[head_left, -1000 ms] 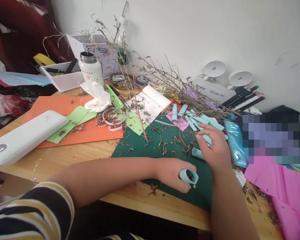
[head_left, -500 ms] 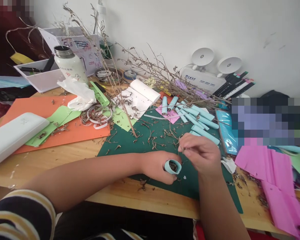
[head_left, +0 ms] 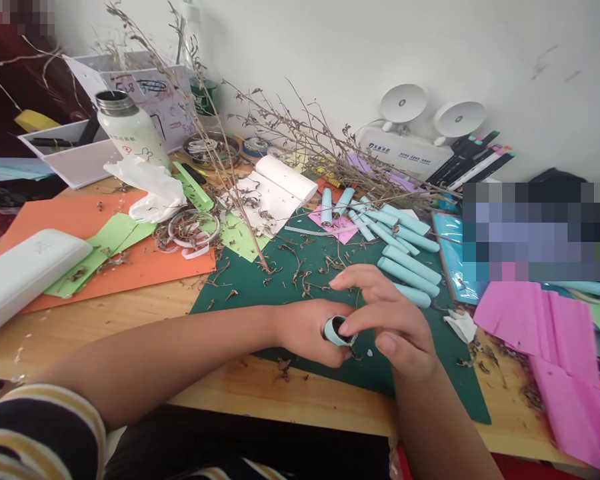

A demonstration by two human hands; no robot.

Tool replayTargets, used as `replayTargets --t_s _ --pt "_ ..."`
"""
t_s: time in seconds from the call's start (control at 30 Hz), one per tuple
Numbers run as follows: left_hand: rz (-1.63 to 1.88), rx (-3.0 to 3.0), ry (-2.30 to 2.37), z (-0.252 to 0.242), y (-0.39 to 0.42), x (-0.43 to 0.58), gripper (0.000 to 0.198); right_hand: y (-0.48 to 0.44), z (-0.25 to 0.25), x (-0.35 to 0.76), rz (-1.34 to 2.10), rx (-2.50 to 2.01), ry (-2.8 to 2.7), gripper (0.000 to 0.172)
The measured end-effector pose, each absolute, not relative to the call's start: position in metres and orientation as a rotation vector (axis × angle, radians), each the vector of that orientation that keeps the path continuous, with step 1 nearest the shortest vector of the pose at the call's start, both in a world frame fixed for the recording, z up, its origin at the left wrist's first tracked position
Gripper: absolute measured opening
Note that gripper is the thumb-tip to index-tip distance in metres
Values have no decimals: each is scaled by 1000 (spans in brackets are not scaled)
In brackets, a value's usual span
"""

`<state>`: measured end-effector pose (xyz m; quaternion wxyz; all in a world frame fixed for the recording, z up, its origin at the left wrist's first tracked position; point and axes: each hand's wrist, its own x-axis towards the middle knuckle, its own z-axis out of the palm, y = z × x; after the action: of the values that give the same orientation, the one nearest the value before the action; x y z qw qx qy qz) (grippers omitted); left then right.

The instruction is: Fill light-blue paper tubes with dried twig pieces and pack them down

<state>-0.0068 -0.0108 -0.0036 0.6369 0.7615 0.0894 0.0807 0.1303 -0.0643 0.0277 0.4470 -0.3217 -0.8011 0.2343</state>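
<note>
My left hand (head_left: 313, 333) is wrapped round a light blue paper tube (head_left: 332, 331), its open end turned up toward me. At that mouth is my right hand (head_left: 397, 323), fingers apart, one fingertip pressing into the opening. Bits of dried leaf cling to the tube's lower rim. Beneath both hands lies a green cutting mat (head_left: 290, 293) strewn with dried leaf crumbs (head_left: 305, 283). Just beyond my right hand, several more blue paper tubes (head_left: 410, 267) are piled on the mat. What sits deep inside the held tube is hidden by my finger.
Dried branches (head_left: 300, 133) lean across the back. On the left are a white bottle (head_left: 133, 137), orange paper (head_left: 145, 277), a white case (head_left: 30, 267) and a tape ring (head_left: 215, 233). A white router (head_left: 405, 157) stands by the wall. Pink crepe paper (head_left: 545, 333) lies at the right.
My right hand has opened from a pinch and moved left, one finger now in the tube's mouth. My left hand keeps its hold. The view has shifted slightly.
</note>
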Motion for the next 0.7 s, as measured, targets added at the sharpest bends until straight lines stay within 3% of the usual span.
replayTargets --t_s 0.7 --pt "176 1937 93 -6 -7 -6 22 -66 24 117 40 -891 -2090 37"
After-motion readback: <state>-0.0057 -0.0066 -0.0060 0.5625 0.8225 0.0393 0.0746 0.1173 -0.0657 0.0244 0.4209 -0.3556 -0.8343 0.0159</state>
